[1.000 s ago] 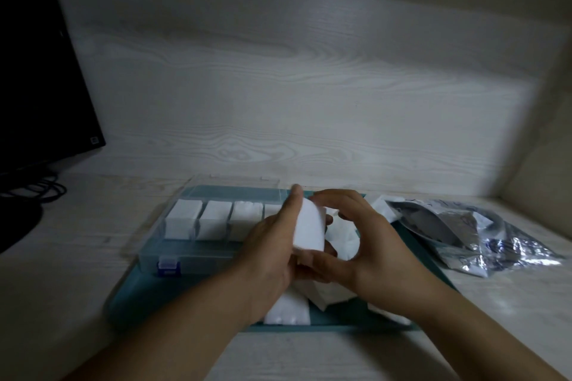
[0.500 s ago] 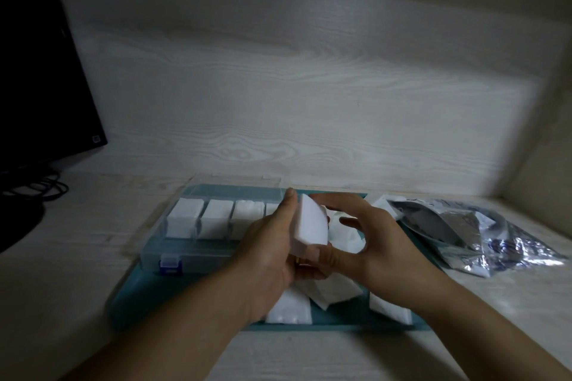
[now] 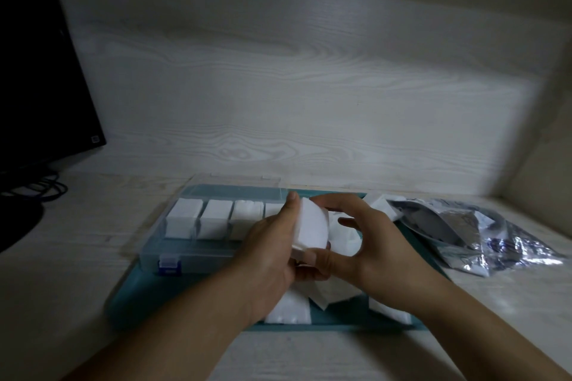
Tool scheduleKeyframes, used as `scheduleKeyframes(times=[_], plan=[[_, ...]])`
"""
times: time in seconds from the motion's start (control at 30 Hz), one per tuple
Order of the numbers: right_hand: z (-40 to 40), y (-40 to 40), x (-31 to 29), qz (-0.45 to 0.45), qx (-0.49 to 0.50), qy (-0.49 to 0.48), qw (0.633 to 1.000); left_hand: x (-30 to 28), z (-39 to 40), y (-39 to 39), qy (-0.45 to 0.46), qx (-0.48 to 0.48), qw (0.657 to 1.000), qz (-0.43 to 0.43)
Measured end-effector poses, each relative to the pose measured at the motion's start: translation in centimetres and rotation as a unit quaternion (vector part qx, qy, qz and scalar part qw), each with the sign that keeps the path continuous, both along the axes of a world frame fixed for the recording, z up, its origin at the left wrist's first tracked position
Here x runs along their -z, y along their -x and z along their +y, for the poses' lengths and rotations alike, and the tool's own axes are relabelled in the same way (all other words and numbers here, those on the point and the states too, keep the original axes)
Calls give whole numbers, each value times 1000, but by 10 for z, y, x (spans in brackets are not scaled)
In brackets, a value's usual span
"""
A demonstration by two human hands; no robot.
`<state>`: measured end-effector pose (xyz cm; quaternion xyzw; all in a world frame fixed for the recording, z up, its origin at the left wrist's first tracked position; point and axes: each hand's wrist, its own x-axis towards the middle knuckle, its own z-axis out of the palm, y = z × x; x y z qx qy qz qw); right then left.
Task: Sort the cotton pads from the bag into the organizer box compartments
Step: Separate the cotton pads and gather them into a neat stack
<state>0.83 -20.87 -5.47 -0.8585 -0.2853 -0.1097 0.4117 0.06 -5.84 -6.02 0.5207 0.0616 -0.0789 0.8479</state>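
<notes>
Where pale wood-grain desk point(image 3: 77, 272) meets wall point(image 3: 309, 86), monitor point(image 3: 40, 71) left

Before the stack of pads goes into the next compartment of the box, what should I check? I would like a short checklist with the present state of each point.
1. Stack of pads held by both hands: ok. The left hand grips one side, the right hand holds it with thumb below and fingers above.
2. Stack squared up: not ok, it looks bowed.
3. Organizer box open: ok, pads show in four compartments from the left.
4. Free compartment: cannot tell, the hands hide the right part of the box.
5. Loose pads left on the teal tray: ok.
6. Bag out of the way: ok, it lies right of the tray.
</notes>
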Motion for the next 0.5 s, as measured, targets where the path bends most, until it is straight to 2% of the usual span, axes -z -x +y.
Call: scheduleKeyframes(times=[0.17, 0.37, 0.5], plan=[[1, 3, 1, -62, 11, 54, 997, 0, -1, 0, 1, -12, 1000, 14], [0, 6, -3, -115, 12, 61, 991, -4, -3, 4, 23, -3, 999, 23], [0, 8, -5, -56, 14, 12, 998, -2, 0, 2, 33, -3, 999, 33]])
